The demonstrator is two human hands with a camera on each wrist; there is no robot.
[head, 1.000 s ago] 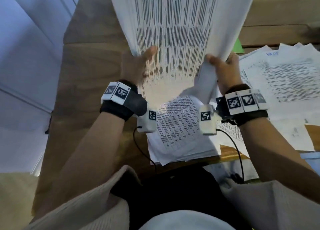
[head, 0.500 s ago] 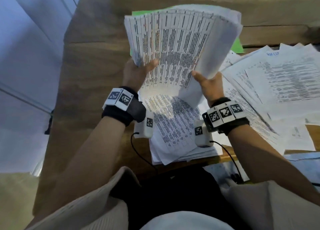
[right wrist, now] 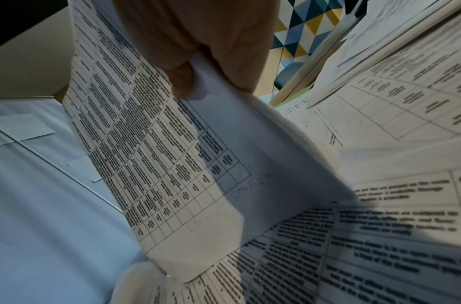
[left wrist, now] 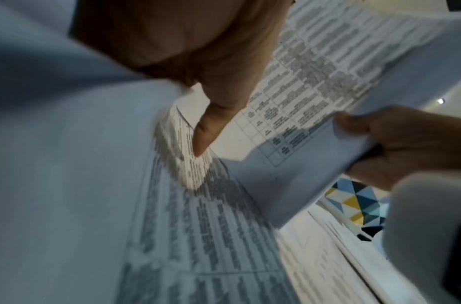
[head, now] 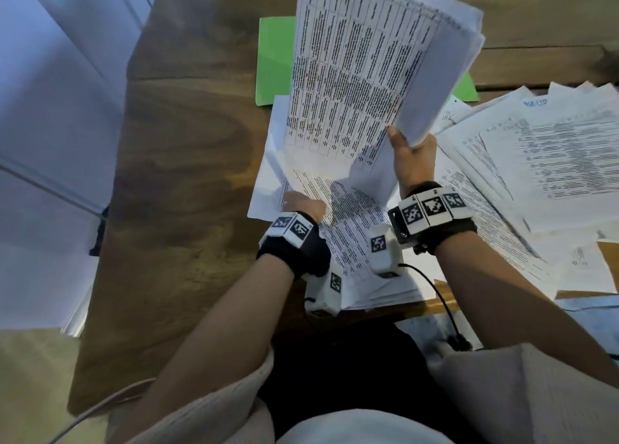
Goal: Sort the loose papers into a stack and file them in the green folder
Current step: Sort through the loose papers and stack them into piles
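My right hand (head: 413, 157) grips the lower right corner of a thick stack of printed sheets (head: 368, 75) and holds it tilted up above the table. The same grip shows in the right wrist view, thumb over the corner (right wrist: 182, 82). The green folder (head: 273, 61) lies flat behind that stack, mostly hidden by it. My left hand (head: 301, 205) is low on a second pile of printed papers (head: 351, 236) at the front edge. In the left wrist view its thumb (left wrist: 206, 131) lies straight on the top sheet. A sheet hides its fingers.
A wide spread of loose printed papers (head: 536, 162) covers the right of the wooden table (head: 187, 175). Bare wood lies to the left of the piles. A black cable (head: 435, 289) hangs over the near edge. White panels (head: 50, 142) stand left of the table.
My left hand has let go of the raised stack and dropped to the pile on the table. The right hand alone now holds the stack, which has swung to the right.
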